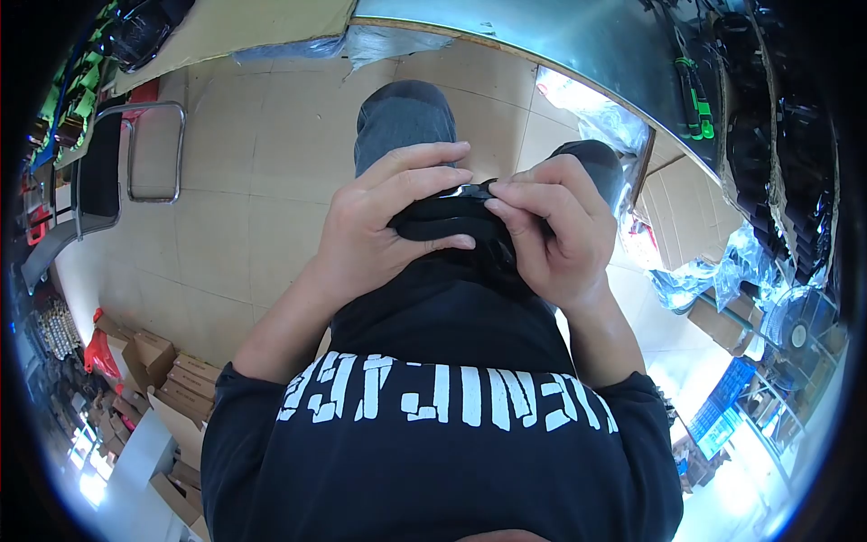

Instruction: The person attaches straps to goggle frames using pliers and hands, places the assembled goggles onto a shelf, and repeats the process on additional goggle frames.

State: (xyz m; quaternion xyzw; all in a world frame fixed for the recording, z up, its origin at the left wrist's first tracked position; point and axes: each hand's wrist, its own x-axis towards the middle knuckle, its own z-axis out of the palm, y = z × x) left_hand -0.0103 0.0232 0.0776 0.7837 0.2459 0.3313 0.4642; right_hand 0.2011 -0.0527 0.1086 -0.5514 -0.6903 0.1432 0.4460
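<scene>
In the head view, a black rolled band (442,221), soft-looking with a glossy strip along its top, is held above my lap. My left hand (384,203) wraps round its left side, fingers over the top and thumb underneath. At its upper right end, my right hand (564,221) pinches the edge between thumb and fingertips. A loose dark part of it hangs below, between the hands. What exactly the right fingertips grip is too small to make out. Against my black shirt, the band's lower outline is hard to see.
A shiny table (542,36) curves across the front, with a black and green item (695,104) on it. Black wrapped goods (795,135) hang at right, above a fan (799,334). A metal-framed chair (99,181) stands left; cardboard boxes (185,379) sit at lower left.
</scene>
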